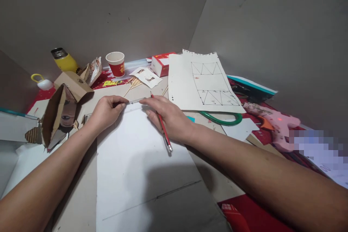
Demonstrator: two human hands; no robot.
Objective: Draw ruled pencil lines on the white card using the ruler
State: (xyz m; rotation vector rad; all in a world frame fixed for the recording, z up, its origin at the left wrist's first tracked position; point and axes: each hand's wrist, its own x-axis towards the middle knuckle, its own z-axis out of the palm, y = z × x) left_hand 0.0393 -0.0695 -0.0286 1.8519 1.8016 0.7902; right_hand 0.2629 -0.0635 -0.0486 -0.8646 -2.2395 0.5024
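A large white sheet [119,159] lies before me, with a pencil line across its near part. A narrow clear ruler [134,101] rests along its far edge. My left hand [108,111] pinches the ruler's left end between thumb and fingers. At the other end, the fingertips of my right hand [170,117] press on the ruler. A red pencil [164,130] is tucked between the fingers of that hand, its eraser end toward me and its tip pointing away.
Behind the sheet stand a red-and-white paper cup [115,66], a yellow bottle [65,59] and wooden sticks [133,84]. Cut cardboard [61,116] is at left. On the right are a sheet with a truss drawing [185,83], a green handle [224,119] and a pink glue gun [282,123].
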